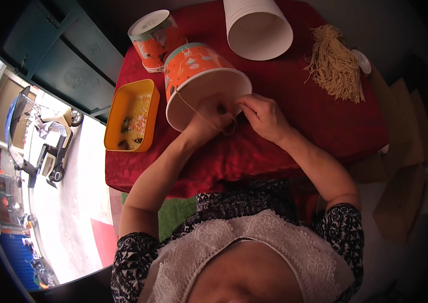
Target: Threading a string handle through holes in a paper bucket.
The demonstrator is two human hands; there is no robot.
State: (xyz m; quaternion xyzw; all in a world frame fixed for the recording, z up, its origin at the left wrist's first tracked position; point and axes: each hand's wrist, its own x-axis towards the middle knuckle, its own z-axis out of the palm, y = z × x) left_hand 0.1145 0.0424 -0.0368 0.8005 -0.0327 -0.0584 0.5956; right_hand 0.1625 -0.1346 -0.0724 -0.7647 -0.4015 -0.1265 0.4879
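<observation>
An orange printed paper bucket (194, 63) with a white inside lies tilted on the table, its open mouth toward me. A thin cord (192, 107) hangs from the left side of its rim across the mouth and loops beside my left wrist. My left hand (210, 117) reaches into the mouth, fingers curled near the right side of the rim; what they grip is in shadow. Against the outside of that same rim, my right hand (263, 115) is closed in a pinch. Whatever lies between its fingertips is too small to tell.
On the red tablecloth (305, 126) sit another orange bucket (156, 48), upside down, a yellow tub (148, 132) with small bits inside, white nested buckets (257, 25) and a bundle of beige cords (332, 63). Cardboard boxes (400, 197) stand to the right; an open doorway is at left.
</observation>
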